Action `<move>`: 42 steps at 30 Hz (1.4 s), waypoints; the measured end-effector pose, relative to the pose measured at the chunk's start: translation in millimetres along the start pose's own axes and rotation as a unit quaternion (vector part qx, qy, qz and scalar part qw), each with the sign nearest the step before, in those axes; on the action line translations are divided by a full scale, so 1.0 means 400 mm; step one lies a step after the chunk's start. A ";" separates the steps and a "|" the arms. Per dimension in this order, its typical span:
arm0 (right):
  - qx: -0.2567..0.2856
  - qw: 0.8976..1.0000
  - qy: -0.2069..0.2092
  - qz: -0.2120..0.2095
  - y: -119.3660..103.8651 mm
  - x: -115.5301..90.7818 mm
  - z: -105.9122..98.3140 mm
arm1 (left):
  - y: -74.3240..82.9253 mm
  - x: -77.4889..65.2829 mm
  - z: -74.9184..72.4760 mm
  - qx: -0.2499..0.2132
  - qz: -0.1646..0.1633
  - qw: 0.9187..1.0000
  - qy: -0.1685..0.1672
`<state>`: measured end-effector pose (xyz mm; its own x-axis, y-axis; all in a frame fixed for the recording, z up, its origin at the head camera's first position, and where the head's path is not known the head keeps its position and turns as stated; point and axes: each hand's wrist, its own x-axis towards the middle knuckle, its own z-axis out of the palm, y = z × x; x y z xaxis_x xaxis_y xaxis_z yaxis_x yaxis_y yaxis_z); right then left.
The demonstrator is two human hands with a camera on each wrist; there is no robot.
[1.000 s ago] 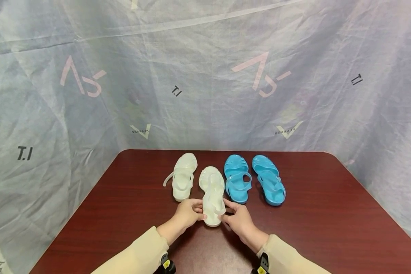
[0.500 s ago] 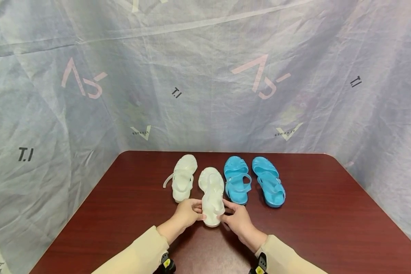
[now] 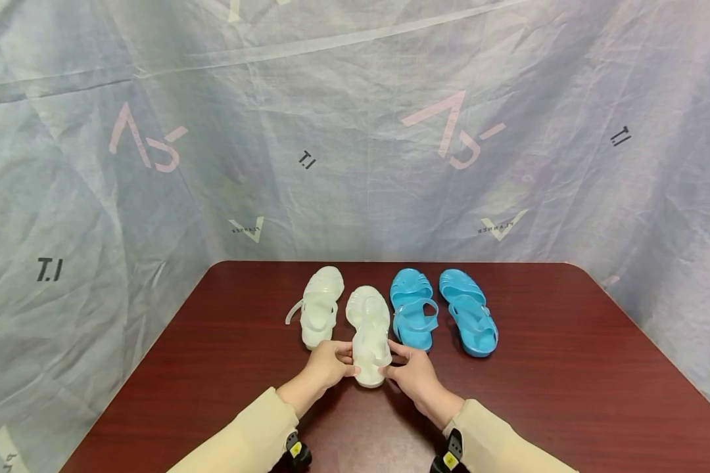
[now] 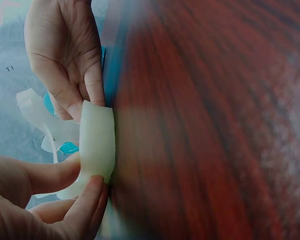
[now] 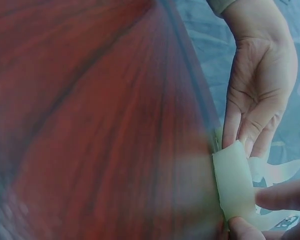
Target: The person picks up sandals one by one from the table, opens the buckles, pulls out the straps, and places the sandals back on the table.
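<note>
Both hands hold a white jelly sandal by its heel end, its toe pointing away from the person. My left hand grips the left side of the heel between thumb and fingers. From the other side my right hand pinches it in the same way. In the left wrist view the heel stands between both hands, close over the tabletop. The other white sandal lies to the left, its strap hanging loose. Two blue sandals lie to the right, toes away.
The dark red wooden table has rounded far corners. Behind it and along the sides hangs a grey printed cloth. A small black device sits at the left wrist, another device at the right.
The held white sandal and both hands have shifted very slightly away from the person. Both hands keep their hold, and the other sandals have stayed put.
</note>
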<state>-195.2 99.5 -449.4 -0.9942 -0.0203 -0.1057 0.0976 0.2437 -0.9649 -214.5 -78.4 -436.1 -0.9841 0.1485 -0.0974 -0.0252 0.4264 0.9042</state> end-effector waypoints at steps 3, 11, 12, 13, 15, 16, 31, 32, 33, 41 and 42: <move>-0.001 1.000 -0.002 0.002 -0.001 0.003 0.000 | 0.002 0.002 -0.002 0.003 -0.001 1.000 0.002; 0.002 1.000 -0.002 0.002 -0.006 0.010 0.004 | 0.005 0.013 -0.011 0.008 -0.010 1.000 -0.005; 0.002 1.000 -0.001 0.002 -0.006 0.010 0.004 | 0.004 0.014 -0.011 0.009 -0.012 1.000 -0.005; 0.002 1.000 -0.001 0.002 -0.006 0.010 0.005 | 0.004 0.015 -0.012 0.011 -0.014 1.000 -0.004; 0.005 1.000 0.000 0.001 -0.007 0.009 0.006 | 0.004 0.017 -0.011 0.010 -0.015 1.000 -0.004; 0.002 1.000 0.002 -0.002 -0.008 0.008 0.007 | 0.003 0.017 -0.011 0.010 -0.014 1.000 -0.003; 0.030 0.999 0.023 -0.001 -0.006 0.004 0.021 | 0.001 0.019 -0.007 0.025 -0.006 1.000 0.002; 0.033 0.999 0.025 0.001 -0.006 0.004 0.022 | 0.002 0.019 -0.007 0.024 -0.007 1.000 0.003; 0.034 0.999 0.028 0.002 -0.007 0.003 0.023 | 0.001 0.019 -0.007 0.025 -0.007 1.000 0.003; 0.030 0.999 0.043 -0.004 -0.007 0.004 0.028 | 0.005 0.024 -0.002 0.025 -0.006 1.000 0.009; 0.029 0.999 0.044 -0.005 -0.006 0.005 0.028 | 0.005 0.025 -0.001 0.027 -0.005 1.000 0.010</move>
<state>-196.9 87.8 -449.9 -0.9951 0.0633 -0.0763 0.0870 0.1873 -0.9784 -224.3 -76.6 -435.0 -0.9871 0.1269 -0.0974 -0.0257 0.4751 0.8795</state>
